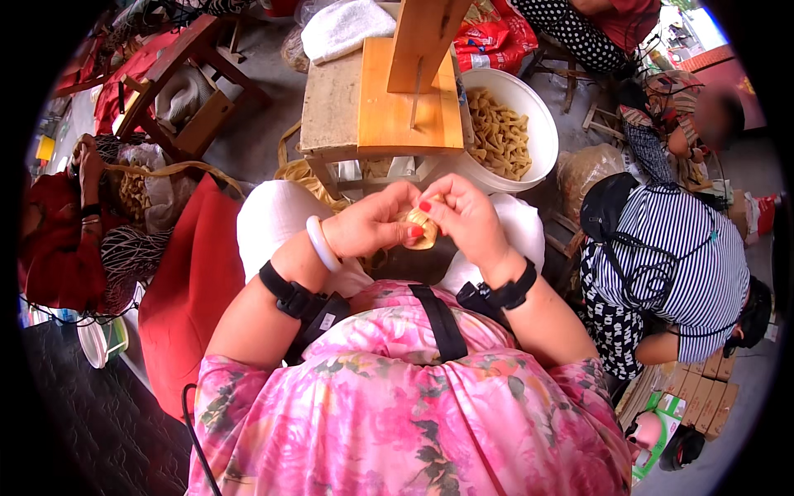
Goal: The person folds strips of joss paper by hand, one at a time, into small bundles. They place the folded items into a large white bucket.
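Over my lap, both hands hold one small folded yellow piece (pixel 423 230), whose material I cannot tell. My left hand (pixel 375 220) grips its near side, with the thumb flat on it. The fingers of my right hand (pixel 464 214) pinch its upper edge, close against the left hand. Just beyond my knees stands a small wooden bench (pixel 329 118), bearing an orange-brown wooden stand (pixel 378 118) with an upright board (pixel 425 43) and a thin metal rod (pixel 417 93). A white bucket (pixel 546 133) beside it contains many small folded tan pieces (pixel 502 136).
Long yellowish strips (pixel 307 177) lie on the floor left of the bench. A folded white towel (pixel 347 28) rests on the bench top. Red cloth (pixel 192 297) hangs close at my left. A person in a striped shirt (pixel 682 266) sits at my right, another person's hand (pixel 90 161) shows at far left.
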The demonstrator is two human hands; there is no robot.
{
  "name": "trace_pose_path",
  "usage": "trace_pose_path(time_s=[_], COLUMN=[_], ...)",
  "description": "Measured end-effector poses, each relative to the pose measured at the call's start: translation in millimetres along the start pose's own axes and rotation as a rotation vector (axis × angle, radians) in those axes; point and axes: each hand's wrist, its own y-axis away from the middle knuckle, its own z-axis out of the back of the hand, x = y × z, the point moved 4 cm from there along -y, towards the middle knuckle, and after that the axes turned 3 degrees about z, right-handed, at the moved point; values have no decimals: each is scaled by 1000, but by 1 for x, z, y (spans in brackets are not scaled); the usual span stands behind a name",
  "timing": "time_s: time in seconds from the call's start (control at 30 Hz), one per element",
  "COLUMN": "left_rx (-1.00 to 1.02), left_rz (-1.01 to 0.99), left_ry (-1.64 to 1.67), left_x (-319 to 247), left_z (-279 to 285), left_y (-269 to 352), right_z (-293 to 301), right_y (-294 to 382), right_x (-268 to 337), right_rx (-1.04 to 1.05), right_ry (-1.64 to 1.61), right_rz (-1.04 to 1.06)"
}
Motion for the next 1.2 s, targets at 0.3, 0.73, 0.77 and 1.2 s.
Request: trace_pose_path(time_s=[0.3, 0.73, 0.77, 1.2], left_rx=[-425, -57, -92, -306], left_rz=[-500, 24, 30, 9], left_ry=[-1135, 486, 464, 269], left_x=[-24, 16, 19, 10], left_z=[-12, 9, 11, 10], left_y=[10, -3, -1, 4], right_z=[5, -13, -17, -17], right_y=[-1, 0, 1, 4], right_x=[6, 34, 38, 26], right_rx=[79, -34, -9, 178], right_ry=[-9, 814, 790, 1230], right_rz=[-198, 636, 691, 498])
